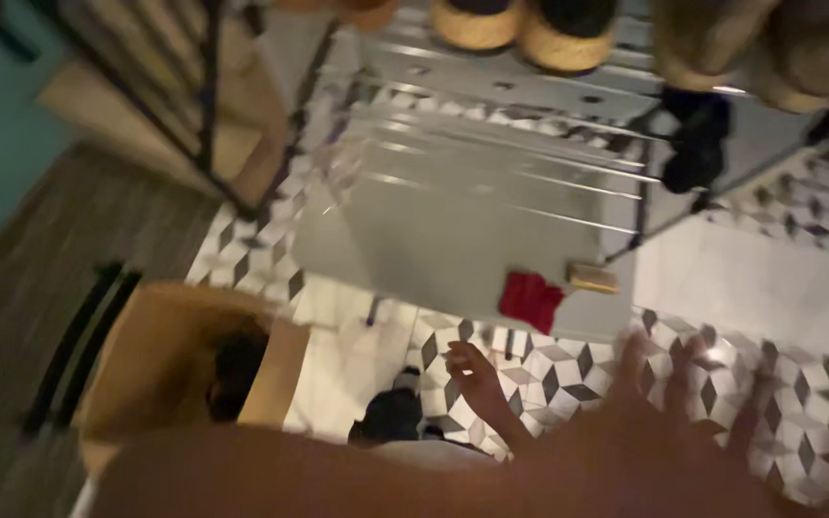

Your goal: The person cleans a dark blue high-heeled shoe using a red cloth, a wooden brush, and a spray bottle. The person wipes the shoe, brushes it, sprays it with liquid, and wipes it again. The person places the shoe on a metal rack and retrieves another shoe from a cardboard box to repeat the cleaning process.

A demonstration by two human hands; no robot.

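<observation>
Nearest, a blurred right hand (683,422) is spread open, its grip released, over the patterned tile floor (568,374). The left hand (477,379) is held open and empty, reaching toward a red cloth (530,299) laid on the low grey shelf (453,230); shoes (520,24) are stored above.

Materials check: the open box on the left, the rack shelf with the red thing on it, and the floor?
Box: looks like plain brown cardboard, matte, with folded flaps. Shelf: seemingly metal or coated board, smooth pale grey with a soft sheen and thin bright rails; blur leaves it open. Red item: likely cloth, soft crumpled outline. Floor: glossy tile with a grey-and-white cube pattern, wood-look planks further left.
</observation>
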